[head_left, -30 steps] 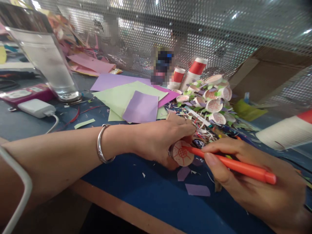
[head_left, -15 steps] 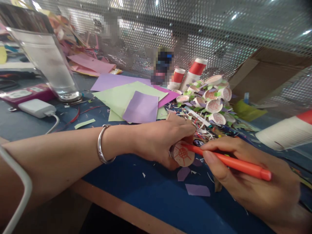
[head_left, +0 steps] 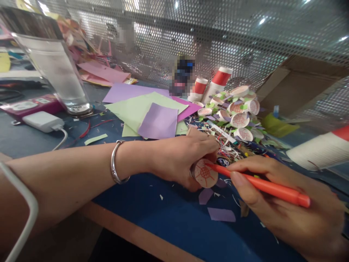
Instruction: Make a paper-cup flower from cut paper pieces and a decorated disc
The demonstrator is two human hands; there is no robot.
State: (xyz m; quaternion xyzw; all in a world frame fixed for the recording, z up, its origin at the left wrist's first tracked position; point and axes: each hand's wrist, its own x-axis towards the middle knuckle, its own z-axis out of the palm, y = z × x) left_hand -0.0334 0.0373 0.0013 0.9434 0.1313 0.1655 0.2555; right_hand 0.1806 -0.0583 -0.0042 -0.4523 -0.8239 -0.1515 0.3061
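Note:
My left hand (head_left: 182, 156), with a silver bangle at its wrist, is closed around a small paper cup piece (head_left: 206, 179). The round white face of the piece points toward me and bears an orange-red pattern: a gridded circle with lines running out to the rim. In my right hand (head_left: 283, 203) is an orange-red felt-tip pen (head_left: 272, 185), pinched between thumb and fingers, its tip at the upper part of the drawn face. Behind the hands lies a pile of similar round cup pieces (head_left: 240, 119) with red drawings and green and purple paper bits.
Purple (head_left: 159, 122) and green paper sheets (head_left: 122, 109) lie behind my left hand. Stacked paper cups (head_left: 218, 83) stand at the back, another stack (head_left: 321, 149) lies right. A glass bottle (head_left: 60, 69) and white charger (head_left: 43, 121) are left. Scraps (head_left: 222, 214) litter the blue table.
The pen and my right hand have shifted slightly right and down, and the tip sits a little lower on the cup piece. My left hand keeps its hold.

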